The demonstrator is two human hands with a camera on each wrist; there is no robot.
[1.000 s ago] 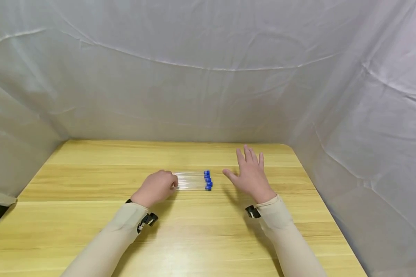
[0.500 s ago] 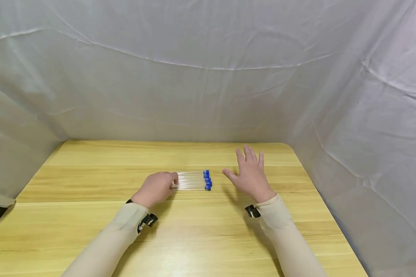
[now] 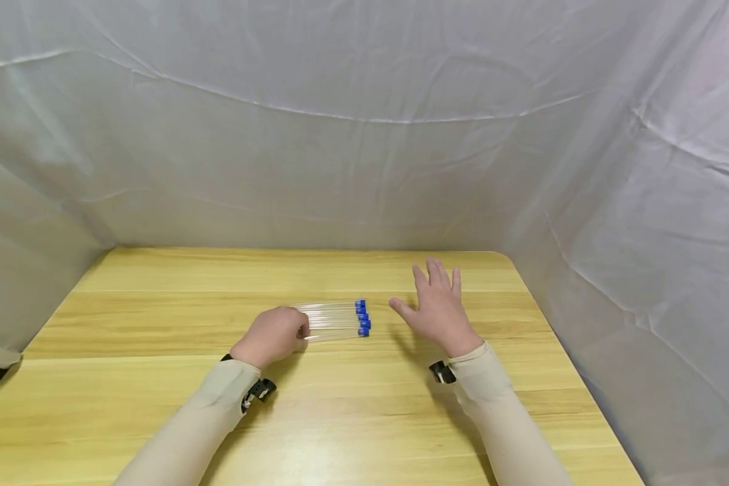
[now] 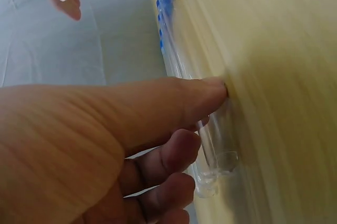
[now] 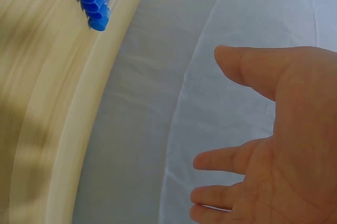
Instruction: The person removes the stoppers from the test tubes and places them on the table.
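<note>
Centre of the head view: a row of clear tubes (image 3: 334, 320) with blue caps (image 3: 362, 318) lies on the table (image 3: 158, 324). The left hand (image 3: 271, 335), fingers curled, pinches the open end of the nearest tube (image 4: 208, 150) between thumb and fingers. The right hand (image 3: 439, 309) hovers spread, just right of the caps, holding nothing. Judged best practice: lift the pinched tube straight from the row, keeping it level, so its neighbours do not roll.
</note>
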